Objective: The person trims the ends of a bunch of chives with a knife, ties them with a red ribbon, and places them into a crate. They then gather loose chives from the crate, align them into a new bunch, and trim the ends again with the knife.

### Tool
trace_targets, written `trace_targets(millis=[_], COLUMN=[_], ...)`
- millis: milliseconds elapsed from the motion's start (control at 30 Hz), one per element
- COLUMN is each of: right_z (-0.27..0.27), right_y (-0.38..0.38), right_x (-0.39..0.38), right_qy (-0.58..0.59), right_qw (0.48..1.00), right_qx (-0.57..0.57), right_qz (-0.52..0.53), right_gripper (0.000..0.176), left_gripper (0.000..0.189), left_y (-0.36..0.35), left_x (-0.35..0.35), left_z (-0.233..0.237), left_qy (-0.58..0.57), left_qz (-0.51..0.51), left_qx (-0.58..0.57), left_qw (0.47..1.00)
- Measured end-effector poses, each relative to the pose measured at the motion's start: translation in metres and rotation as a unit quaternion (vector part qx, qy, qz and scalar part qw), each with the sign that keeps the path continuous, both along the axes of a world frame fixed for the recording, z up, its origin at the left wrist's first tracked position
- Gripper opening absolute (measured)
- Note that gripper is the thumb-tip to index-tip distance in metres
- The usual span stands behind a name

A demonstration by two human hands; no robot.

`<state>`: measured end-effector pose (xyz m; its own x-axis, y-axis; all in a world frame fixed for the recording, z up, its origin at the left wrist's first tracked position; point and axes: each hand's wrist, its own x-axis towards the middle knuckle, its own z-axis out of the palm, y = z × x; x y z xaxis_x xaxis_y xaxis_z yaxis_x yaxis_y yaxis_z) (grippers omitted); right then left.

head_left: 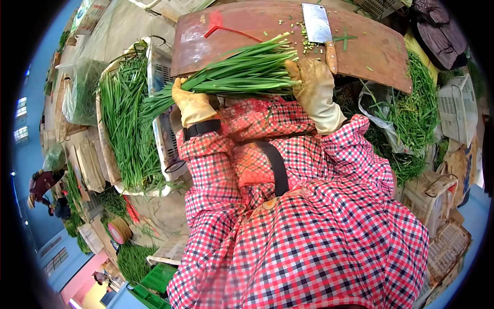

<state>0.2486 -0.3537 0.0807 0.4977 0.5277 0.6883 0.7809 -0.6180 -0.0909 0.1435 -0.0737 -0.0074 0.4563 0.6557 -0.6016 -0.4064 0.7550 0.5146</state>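
A large bunch of garlic chives (242, 69), long flat green leaves with pale stem ends, lies across the near edge of the brown board. My left hand (193, 103), in a worn yellowish glove, closes round its leafy end. At the stem ends my right hand (313, 92), gloved too, is curled with thumb and fingers against the stalks. A cleaver (316, 24) with a wooden handle rests on the board (370, 49) beyond my right hand, with chopped stem bits (307, 45) around the blade. A red tie strip (234, 32) lies beyond the bunch.
On the left stands a white crate (163, 123) heaped with chives (128, 113). Loose greens (417, 113) pile up on the right beside a plastic crate (457, 108). Another person (43, 185) is far left. A green crate (157, 280) sits low left.
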Motion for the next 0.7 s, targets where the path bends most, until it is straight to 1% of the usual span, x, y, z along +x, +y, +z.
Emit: trace_targets(millis=[33, 100, 167, 200, 233, 267, 300, 333, 400, 433, 467, 533, 567, 600, 633, 667, 700], right_z=[-0.004, -0.007, -0.011, -0.013, -0.003, 0.002, 0.011, 0.024, 0.065, 0.075, 0.069, 0.076, 0.069, 0.067, 0.065, 0.062, 0.052], right_y=[-0.007, -0.02, -0.049, -0.069, -0.08, -0.093, -0.089, -0.08, -0.055, -0.047, -0.038, -0.017, -0.013, -0.012, -0.015, -0.018, -0.024], right_x=[0.001, 0.007, 0.018, 0.026, 0.026, 0.028, 0.022, 0.011, -0.021, -0.031, -0.031, -0.037, -0.034, -0.03, -0.027, -0.022, -0.012], right_qy=[0.005, -0.01, 0.086, 0.188, 0.133, 0.175, 0.241, 0.303, 0.467, 0.517, 0.331, 0.26, 0.199, 0.191, 0.184, 0.177, 0.174], right_qw=[0.998, 0.999, 0.995, 0.976, 0.979, 0.968, 0.964, 0.941, 0.857, 0.825, 0.922, 0.956, 0.977, 0.979, 0.979, 0.978, 0.971], right_qx=[-0.062, 0.029, 0.044, 0.014, -0.007, -0.043, 0.055, 0.152, 0.211, 0.207, 0.142, 0.083, 0.021, -0.01, -0.041, -0.073, 0.091], right_qz=[-0.016, 0.034, -0.026, -0.111, -0.157, -0.177, -0.097, -0.018, 0.061, 0.097, 0.138, 0.103, 0.067, 0.074, 0.081, 0.088, 0.14], right_gripper=[0.036, 0.029, 0.024, 0.022, 0.025, 0.023, 0.023, 0.024, 0.029, 0.034, 0.036, 0.037, 0.03, 0.027, 0.024, 0.021, 0.01], left_gripper=[0.023, 0.021, 0.027, 0.034, 0.021, 0.018, 0.019, 0.025, 0.04, 0.04, 0.04, 0.039, 0.03, 0.023, 0.018, 0.029, 0.032], left_y=[0.0, -0.001, 0.003, 0.003, -0.002, 0.003, 0.011, 0.01, 0.007, 0.003, 0.001, -0.003, -0.002, -0.001, 0.002, 0.005, 0.007], left_x=[0.002, 0.004, 0.0, -0.001, -0.001, -0.004, -0.009, -0.009, -0.01, -0.011, -0.011, -0.011, -0.009, -0.007, 0.0, 0.005, 0.005], left_z=[-0.003, -0.006, -0.01, -0.011, -0.002, -0.017, -0.046, -0.046, -0.044, -0.036, -0.029, -0.016, -0.013, -0.01, -0.011, -0.014, -0.021], left_qy=[0.0, -0.002, -0.006, -0.009, -0.033, -0.015, 0.005, 0.017, 0.042, 0.046, 0.057, 0.084, 0.085, 0.085, 0.07, 0.055, 0.052], left_qz=[0.001, -0.016, -0.045, -0.058, -0.028, -0.058, -0.09, -0.09, -0.089, -0.076, -0.076, -0.087, -0.086, -0.085, -0.07, -0.055, -0.043], left_qx=[-0.005, -0.006, 0.005, 0.011, -0.024, 0.057, 0.138, 0.159, 0.202, 0.191, 0.19, 0.199, 0.181, 0.163, 0.115, 0.065, 0.051], left_qw=[1.0, 1.0, 0.999, 0.998, 0.999, 0.997, 0.986, 0.983, 0.975, 0.978, 0.977, 0.972, 0.976, 0.979, 0.988, 0.995, 0.996])
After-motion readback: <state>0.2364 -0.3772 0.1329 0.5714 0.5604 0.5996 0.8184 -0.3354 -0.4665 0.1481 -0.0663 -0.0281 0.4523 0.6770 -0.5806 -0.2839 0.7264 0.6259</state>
